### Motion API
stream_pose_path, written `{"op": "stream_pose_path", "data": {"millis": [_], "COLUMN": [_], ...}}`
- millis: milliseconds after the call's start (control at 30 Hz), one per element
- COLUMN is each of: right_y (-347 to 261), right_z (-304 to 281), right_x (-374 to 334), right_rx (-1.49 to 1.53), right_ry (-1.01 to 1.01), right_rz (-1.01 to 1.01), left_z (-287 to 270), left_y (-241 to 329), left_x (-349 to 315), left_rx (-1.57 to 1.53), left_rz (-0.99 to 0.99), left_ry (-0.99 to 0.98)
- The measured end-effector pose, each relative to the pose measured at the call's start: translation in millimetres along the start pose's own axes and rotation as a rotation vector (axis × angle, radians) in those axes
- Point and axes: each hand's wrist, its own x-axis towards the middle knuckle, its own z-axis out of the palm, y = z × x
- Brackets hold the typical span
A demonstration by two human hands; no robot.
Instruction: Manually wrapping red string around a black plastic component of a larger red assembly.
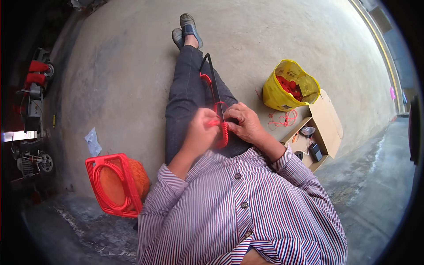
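Note:
Across my lap lies a thin black frame point(214, 86), its far corner bent over my legs. Bright red cord point(225, 132) is wound closely round its near part, and loose loops of the cord hang near the bar. My left hand point(201, 132), a little blurred, is closed on a small bundle of red cord point(213, 123) just left of the bar. On the other side, my right hand point(245, 123) pinches the black frame at the wound part with thumb and forefinger. Part of the frame's near end is hidden by my hands.
To the left stands a red square frame point(91, 183) against a rounded orange thing point(138, 179). A yellow bucket point(276, 96) with red stuff inside is at the right, beside tangled red cord point(287, 118) and an open cardboard box point(329, 148). A crumpled plastic piece point(92, 142) lies left.

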Motion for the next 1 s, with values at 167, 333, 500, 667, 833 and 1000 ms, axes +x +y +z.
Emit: {"op": "stream_pose_path", "data": {"millis": [167,333,500,667,833,1000], "right_y": [2.9,-77.1,-153.7,-160.3,-147.2,-83.8], "right_z": [-38.7,-113.2,-129.9,-126.9,-136.9,-138.9], "right_x": [3.0,10.4,-0.1,-1.9,12.0,15.0], "right_rx": [0.093,1.361,1.538,1.670,1.652,0.507], "right_ry": [0.153,0.111,0.037,-0.097,-0.292,-0.150], "right_rz": [-0.052,0.110,-0.170,-0.498,-0.601,-0.248], "left_z": [-6.1,21.8,26.9,36.4,28.3,0.3], "left_y": [-8.1,-0.8,-12.2,-1.3,37.8,22.9], "left_x": [14.3,20.9,21.1,20.7,6.0,14.1], "left_rx": [-0.062,-0.746,-0.836,-0.785,0.351,-0.149], "left_rz": [-0.200,-0.344,-0.358,-0.351,0.393,0.020], "left_ry": [0.152,0.009,0.074,0.093,0.213,0.244]}}
